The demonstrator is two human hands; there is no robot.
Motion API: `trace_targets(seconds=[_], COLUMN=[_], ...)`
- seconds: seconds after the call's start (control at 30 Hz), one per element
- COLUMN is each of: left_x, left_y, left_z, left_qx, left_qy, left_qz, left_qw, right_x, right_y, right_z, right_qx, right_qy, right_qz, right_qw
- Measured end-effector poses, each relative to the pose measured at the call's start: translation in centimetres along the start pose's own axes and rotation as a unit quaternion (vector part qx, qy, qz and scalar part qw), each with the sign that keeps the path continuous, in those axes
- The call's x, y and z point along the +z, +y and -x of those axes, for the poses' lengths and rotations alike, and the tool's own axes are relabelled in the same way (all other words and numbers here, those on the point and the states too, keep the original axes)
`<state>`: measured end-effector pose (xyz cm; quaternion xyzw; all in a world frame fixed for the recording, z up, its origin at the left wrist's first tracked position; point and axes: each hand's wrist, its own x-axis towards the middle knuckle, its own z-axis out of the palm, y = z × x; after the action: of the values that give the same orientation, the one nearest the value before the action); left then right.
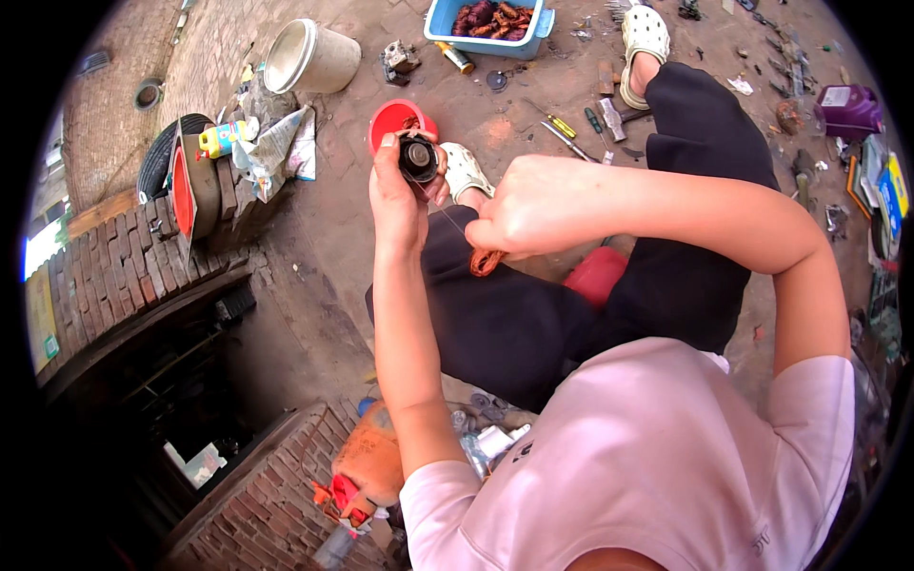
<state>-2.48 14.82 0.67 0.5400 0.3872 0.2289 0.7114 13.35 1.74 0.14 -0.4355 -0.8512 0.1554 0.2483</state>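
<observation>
My left hand [400,190] holds a black round metal part [419,159] with a central hub, its fingers wrapped around the sides. A red bowl [386,124] with reddish-brown pieces inside sits just beyond it on the ground. My right hand [514,205] is closed on a small coil of orange wire [484,265], which hangs beneath the fingers. A thin strand runs between the black part and my right hand. Both hands are over my black-trousered legs.
A blue tub [433,19] of copper-coloured coils and a white bucket [328,67] stand ahead. A hammer [614,121], screwdrivers [562,126] and scattered parts lie right. Purple jug [844,114] at far right; tyre [155,167] and brick edge [114,285] at left; orange container [367,447] behind.
</observation>
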Motion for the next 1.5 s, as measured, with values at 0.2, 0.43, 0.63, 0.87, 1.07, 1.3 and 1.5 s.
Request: trace_targets(seconds=[0.2,0.43,0.63,0.87,1.07,1.3,1.5], left_x=[-0.9,0.3,2.1,1.1,-0.4,0.7,1.2], left_y=[0.4,-1.9,-1.7,-1.1,-1.3,-0.9,-0.5], left_z=[-0.4,0.0,1.3,1.1,1.2,1.3,1.2], left_qx=[0.077,0.127,0.255,0.296,0.137,0.04,-0.002], left_qy=[0.017,0.034,-0.003,0.032,-0.061,0.029,0.05], left_qz=[0.009,-0.259,-0.47,-0.515,-0.219,-0.049,0.033], left_qw=[0.997,0.957,0.845,0.804,0.964,0.998,0.998], right_x=[-1.1,-2.2,1.6,3.3,2.7,2.2,1.8], right_y=[0.8,4.3,5.1,1.8,1.3,0.7,1.3], right_z=[0.8,-0.2,0.0,-0.7,-1.3,-1.9,-2.1], right_qx=[0.105,0.342,0.335,0.141,0.061,0.061,0.035], right_qy=[0.004,0.214,0.171,0.101,0.229,0.279,0.282], right_qz=[-0.099,-0.542,-0.116,0.096,0.059,0.083,0.1], right_qw=[0.99,0.737,0.919,0.98,0.97,0.955,0.953])
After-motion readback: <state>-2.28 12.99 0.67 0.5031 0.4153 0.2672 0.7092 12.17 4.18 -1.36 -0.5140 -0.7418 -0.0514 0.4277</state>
